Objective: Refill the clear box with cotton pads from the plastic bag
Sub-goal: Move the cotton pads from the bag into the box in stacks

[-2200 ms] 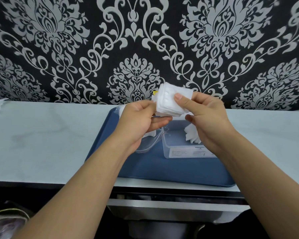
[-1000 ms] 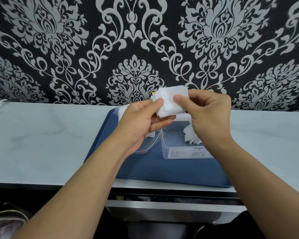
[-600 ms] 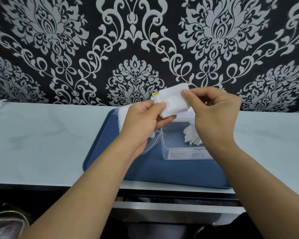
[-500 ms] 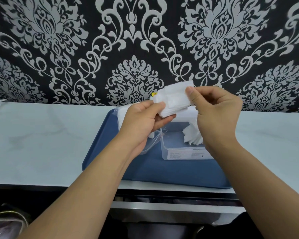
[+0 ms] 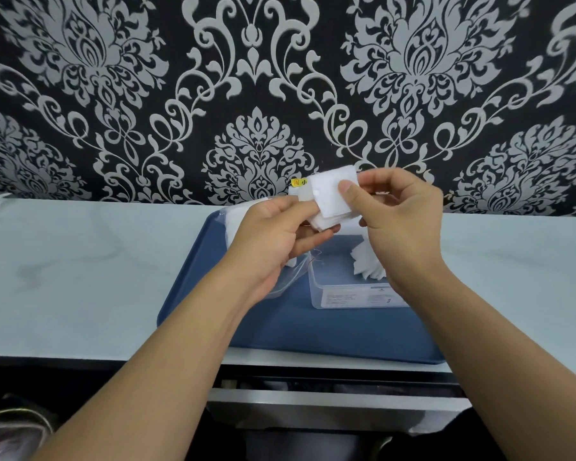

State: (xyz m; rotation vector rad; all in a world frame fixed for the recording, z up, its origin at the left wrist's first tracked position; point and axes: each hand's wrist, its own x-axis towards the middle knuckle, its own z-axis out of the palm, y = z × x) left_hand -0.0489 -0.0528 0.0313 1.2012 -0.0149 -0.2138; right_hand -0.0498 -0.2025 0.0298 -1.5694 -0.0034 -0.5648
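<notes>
Black wallpaper with a grey damask pattern rose behind a pale marble-look counter, and on that counter sat a flat blue plastic tray, the landmark for everything else. On the tray's right half stood the clear rectangular plastic box, open-topped, with a few loose white pads leaning inside it. Over the tray's left half lay the crumpled clear plastic bag, partly hidden by the left hand.

Above the tray's far edge, both hands held a small stack of square white cotton pads. The left hand's fingers were curled round the stack's lower left side; the right hand pinched its upper right corner, thumb laid flat on the top pad.

The step in hand looked like squaring or separating the stack just above the box, so the refill seemed under way rather than finished. The next move would likely call for lowering the pads into the box, which sat directly below, keeping them pressed together so none slid off.

The pads looked thin, soft and slightly fanned at their edges.
</notes>
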